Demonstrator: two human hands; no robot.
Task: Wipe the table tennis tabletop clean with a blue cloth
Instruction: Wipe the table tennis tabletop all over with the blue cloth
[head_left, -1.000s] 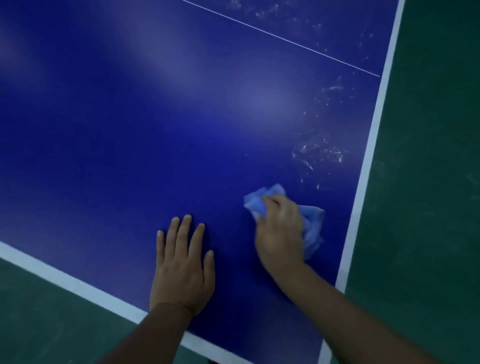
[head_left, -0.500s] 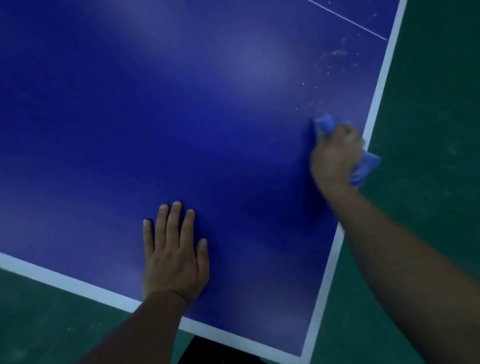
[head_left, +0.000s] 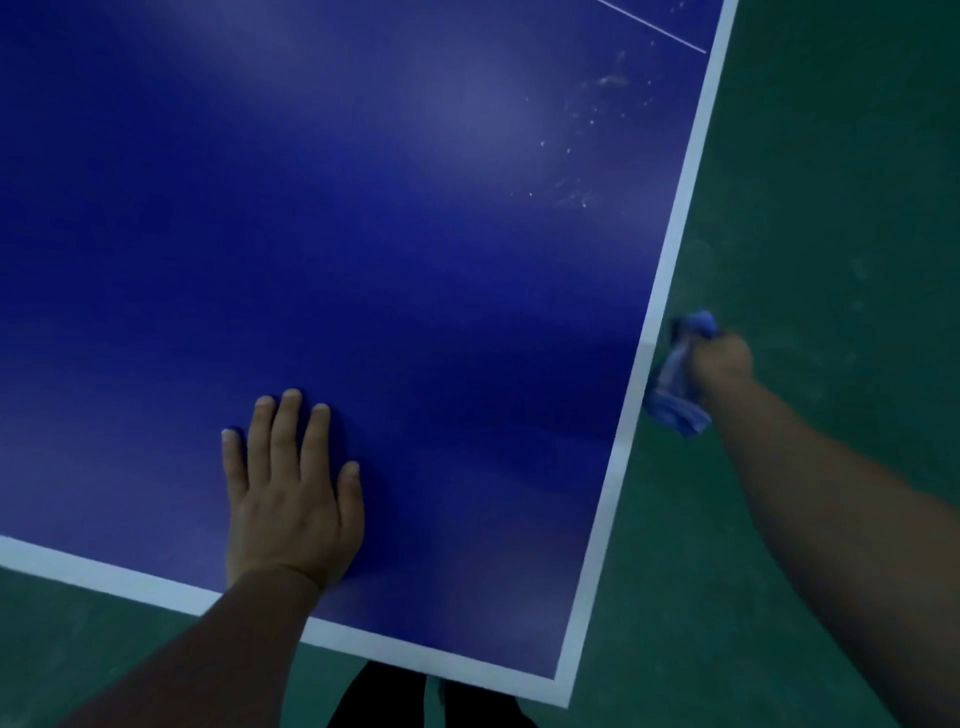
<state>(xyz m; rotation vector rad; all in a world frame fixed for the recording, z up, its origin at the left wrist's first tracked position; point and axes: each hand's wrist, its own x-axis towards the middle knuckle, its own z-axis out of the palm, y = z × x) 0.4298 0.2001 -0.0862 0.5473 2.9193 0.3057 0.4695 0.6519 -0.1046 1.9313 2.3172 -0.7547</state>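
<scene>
The dark blue table tennis tabletop with white border lines fills most of the view, its near right corner at the bottom. My left hand lies flat on it near the front edge, fingers straight. My right hand grips the crumpled blue cloth just past the table's right edge, over the floor. White specks and smears dot the tabletop toward the far right, next to the side line.
A green floor surrounds the table on the right and at the front. A thin white centre line crosses the far right corner of the view. My dark-clothed legs show below the table's near edge.
My right hand swept the cloth rightward across the tabletop, reached the side line, and has gone off the edge over the floor. The left hand stayed flat in place.
</scene>
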